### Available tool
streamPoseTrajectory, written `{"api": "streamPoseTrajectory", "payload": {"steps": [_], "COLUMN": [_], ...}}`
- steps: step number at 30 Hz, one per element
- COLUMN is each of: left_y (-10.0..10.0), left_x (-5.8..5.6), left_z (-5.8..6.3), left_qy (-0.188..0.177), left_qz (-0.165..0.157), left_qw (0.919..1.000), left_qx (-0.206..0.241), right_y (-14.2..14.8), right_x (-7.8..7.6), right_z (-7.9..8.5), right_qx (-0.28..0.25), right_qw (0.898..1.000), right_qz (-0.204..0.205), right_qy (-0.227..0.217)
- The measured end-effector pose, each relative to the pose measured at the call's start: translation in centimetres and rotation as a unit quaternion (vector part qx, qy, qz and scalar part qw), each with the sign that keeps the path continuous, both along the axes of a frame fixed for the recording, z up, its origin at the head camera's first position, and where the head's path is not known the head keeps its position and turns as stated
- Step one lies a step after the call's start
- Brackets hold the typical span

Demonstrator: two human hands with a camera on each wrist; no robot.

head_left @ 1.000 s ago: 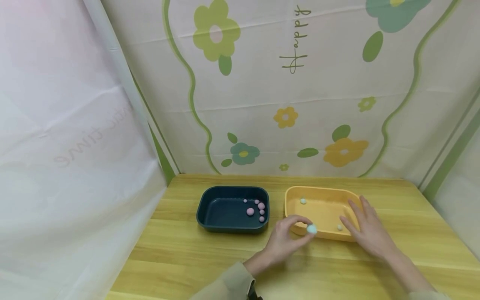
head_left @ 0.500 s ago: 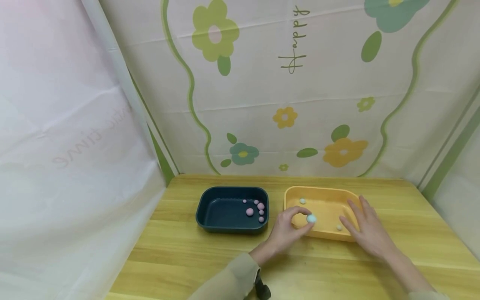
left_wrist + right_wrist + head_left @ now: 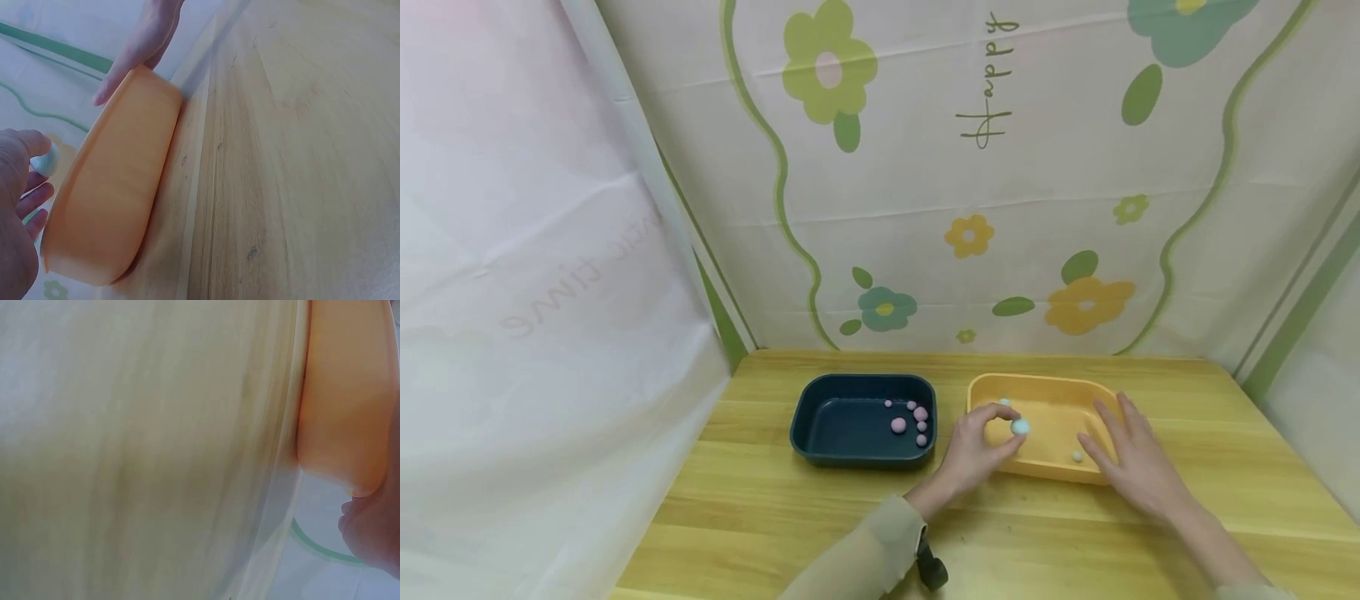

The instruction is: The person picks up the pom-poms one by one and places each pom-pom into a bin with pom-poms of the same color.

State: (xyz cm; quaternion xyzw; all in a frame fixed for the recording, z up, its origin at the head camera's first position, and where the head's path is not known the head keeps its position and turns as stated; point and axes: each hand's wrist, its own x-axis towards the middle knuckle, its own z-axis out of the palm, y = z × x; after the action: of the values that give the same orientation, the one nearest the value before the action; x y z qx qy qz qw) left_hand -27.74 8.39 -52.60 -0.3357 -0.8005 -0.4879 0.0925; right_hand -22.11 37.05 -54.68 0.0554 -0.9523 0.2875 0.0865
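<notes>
Between the thumb and index finger of my left hand is a small light blue ball, pinched above the near left part of a yellow tray. The left wrist view also shows that ball beside the tray's outer wall. My right hand lies at the tray's right end, fingers spread and fairly straight over the rim. Inside the tray, a pale ball sits near the front wall. Another pale ball at the back left is partly hidden by my left fingers.
A dark blue tray stands left of the yellow one, with several pink balls toward its right side. Both are on a wooden table. A printed cloth hangs behind, and white cloth at the left.
My left hand has moved up and slightly away from me with the light blue ball, from the tray's front rim to over its inside. My right hand stays where it was.
</notes>
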Motion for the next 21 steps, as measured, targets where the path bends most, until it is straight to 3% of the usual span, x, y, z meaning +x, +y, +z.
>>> {"api": "streamPoseTrajectory", "payload": {"steps": [16,21], "left_y": [0.1,-0.5], "left_x": [-0.4,0.0], "left_z": [0.0,1.1], "left_qy": [-0.018,-0.023], "left_qz": [0.017,0.015], "left_qw": [0.9996,0.9986], "left_qx": [-0.014,-0.044], "right_y": [0.2,0.5], "right_x": [-0.1,-0.2], "right_z": [-0.2,-0.1], "right_qx": [-0.004,-0.003], "right_qw": [1.0,1.0], "right_qz": [0.003,0.005], "right_qy": [-0.006,0.003]}}
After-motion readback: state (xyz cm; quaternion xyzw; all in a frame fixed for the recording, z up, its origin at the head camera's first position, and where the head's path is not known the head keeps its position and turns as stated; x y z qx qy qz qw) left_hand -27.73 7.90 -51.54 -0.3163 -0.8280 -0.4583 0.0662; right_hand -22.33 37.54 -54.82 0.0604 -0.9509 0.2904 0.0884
